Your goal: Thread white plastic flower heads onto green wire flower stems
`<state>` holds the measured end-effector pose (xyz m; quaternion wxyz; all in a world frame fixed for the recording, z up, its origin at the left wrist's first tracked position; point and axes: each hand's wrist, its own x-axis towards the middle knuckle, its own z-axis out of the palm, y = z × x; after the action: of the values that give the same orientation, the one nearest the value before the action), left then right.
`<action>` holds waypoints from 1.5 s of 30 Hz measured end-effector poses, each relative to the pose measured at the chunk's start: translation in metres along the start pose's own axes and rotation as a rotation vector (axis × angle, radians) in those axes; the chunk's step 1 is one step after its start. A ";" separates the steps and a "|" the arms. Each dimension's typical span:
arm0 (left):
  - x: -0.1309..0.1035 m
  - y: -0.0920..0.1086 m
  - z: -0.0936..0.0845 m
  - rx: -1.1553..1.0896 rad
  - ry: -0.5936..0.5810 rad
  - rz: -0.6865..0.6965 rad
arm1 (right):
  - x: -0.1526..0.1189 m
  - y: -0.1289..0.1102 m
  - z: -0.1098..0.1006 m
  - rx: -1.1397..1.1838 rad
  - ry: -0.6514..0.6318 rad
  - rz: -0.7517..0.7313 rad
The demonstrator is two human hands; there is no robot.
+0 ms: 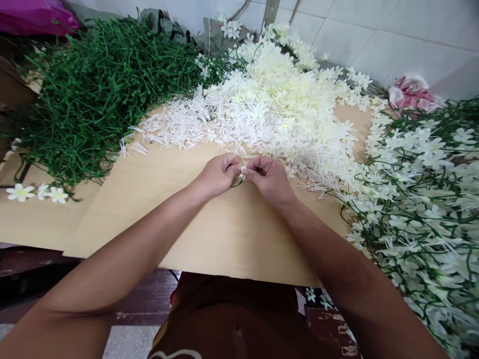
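Near the middle of the tan board [224, 229], my left hand [222, 172] and my right hand [267, 175] meet with fingers pinched. Between their fingertips is a small white flower piece [243, 172], mostly covered by the fingers. A short green stem [237, 185] curves out below it, next to my left fingertips. Both hands are closed on this small piece. Just beyond them lies a heap of thin white pieces [224, 122], with a pile of pale yellow-white petals [288, 85] behind it.
Green stems [112, 85] are heaped at the back left. Finished-looking white flowers on stems [422, 199] cover the right side. Several loose flowers, one a white flower [20, 192], lie at the far left. A tiled wall [404, 55] stands behind.
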<state>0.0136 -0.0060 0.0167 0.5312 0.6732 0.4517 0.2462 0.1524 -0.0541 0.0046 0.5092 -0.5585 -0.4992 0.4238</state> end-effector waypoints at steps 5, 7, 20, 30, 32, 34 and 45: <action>0.000 -0.003 0.002 -0.016 -0.003 0.004 | 0.001 0.000 0.001 -0.019 -0.015 0.011; -0.001 -0.002 0.002 -0.034 0.005 0.009 | 0.002 0.001 0.000 0.012 -0.010 0.012; -0.002 -0.001 -0.013 -0.174 -0.275 0.160 | 0.006 0.002 -0.014 0.250 -0.127 0.064; -0.002 -0.005 -0.008 -0.220 -0.321 0.139 | 0.000 0.000 -0.007 0.076 -0.156 0.049; -0.003 -0.005 -0.007 -0.240 -0.331 0.108 | 0.000 0.002 -0.006 0.028 -0.143 0.038; -0.003 -0.006 -0.006 -0.242 -0.319 0.102 | 0.000 0.002 -0.003 0.031 -0.125 0.040; 0.006 -0.014 -0.009 -0.401 -0.084 0.137 | -0.025 -0.078 -0.091 -0.284 0.059 -0.351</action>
<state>0.0040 0.0042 0.0061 0.6549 0.5926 0.3245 0.3385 0.2286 -0.0933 0.0923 0.5054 -0.5415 -0.6283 0.2378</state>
